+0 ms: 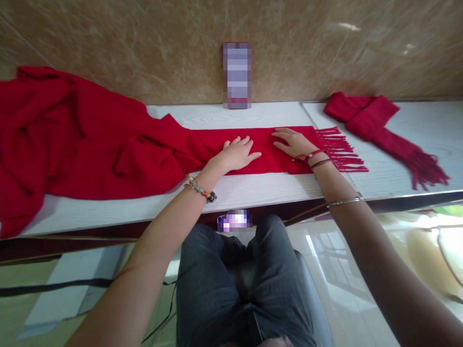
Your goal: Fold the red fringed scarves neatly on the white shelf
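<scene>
A long red scarf (108,144) lies across the white table (253,190), bunched in a heap at the left and flattened toward a fringed end at the right. My left hand (237,154) rests flat on the flattened strip, fingers stretched out. My right hand (293,142) lies flat on the same strip just left of the fringe (342,149), fingers apart. Neither hand grips the cloth. Both wrists carry bracelets.
A second red fringed scarf (376,125), folded, lies at the back right of the table. A small upright object (237,74) leans against the marble wall behind. My knees sit under the table's front edge, above a glossy floor.
</scene>
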Demonstrator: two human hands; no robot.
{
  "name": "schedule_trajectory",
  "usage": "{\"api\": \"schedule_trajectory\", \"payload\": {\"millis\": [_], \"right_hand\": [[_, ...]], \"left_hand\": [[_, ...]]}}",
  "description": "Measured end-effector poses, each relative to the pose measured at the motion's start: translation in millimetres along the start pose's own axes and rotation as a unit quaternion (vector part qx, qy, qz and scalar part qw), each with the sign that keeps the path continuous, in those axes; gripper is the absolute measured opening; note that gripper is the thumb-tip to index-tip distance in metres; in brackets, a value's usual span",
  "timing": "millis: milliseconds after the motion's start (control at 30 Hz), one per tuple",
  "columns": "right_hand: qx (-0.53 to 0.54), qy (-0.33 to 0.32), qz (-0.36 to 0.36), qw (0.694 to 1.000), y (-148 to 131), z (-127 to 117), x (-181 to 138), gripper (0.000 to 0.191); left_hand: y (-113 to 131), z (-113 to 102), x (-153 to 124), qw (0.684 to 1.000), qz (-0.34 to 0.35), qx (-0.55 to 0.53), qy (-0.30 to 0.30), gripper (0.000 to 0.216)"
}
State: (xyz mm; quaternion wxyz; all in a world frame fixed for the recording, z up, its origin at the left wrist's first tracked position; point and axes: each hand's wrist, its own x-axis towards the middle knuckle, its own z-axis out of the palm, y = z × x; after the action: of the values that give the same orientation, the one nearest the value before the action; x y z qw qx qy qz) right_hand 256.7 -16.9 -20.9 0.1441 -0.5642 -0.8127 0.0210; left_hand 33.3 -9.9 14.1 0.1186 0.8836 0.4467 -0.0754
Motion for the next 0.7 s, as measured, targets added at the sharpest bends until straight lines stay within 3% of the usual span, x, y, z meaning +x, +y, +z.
{"api": "schedule_trajectory", "payload": {"millis": [133,200,300,367,567,633,700], "right_hand": [[-0.038,0.054,0.092,0.994,7,-1,-3,0.051],[-0.047,0.060,0.076,0.994,3,-2,-3,0.053],[-0.035,-0.001,0.006,0.999,-8,1,0,0.050],[-0.034,-0.019,0.010,0.999,-8,3,2,0.048],[-0.072,0.063,0.180,0.979,26,1,-6,0.045],[-0.064,0.098,0.175,0.978,30,-2,-8,0.046],[-0.044,0.108,0.124,0.985,24,-4,-8,0.049]], "left_hand": [[-1,4,2,0.999,0.011,0.007,0.029,0.061],[0,6,0,1.000,0.001,-0.006,0.008,0.066],[1,8,-2,0.999,-0.029,-0.031,-0.026,0.071],[1,9,-1,0.998,-0.039,-0.034,-0.025,0.073],[1,7,-2,0.998,-0.053,-0.031,-0.027,0.078],[1,6,-2,0.997,-0.063,-0.032,-0.030,0.081],[1,5,-3,0.996,-0.080,-0.034,-0.029,0.086]]}}
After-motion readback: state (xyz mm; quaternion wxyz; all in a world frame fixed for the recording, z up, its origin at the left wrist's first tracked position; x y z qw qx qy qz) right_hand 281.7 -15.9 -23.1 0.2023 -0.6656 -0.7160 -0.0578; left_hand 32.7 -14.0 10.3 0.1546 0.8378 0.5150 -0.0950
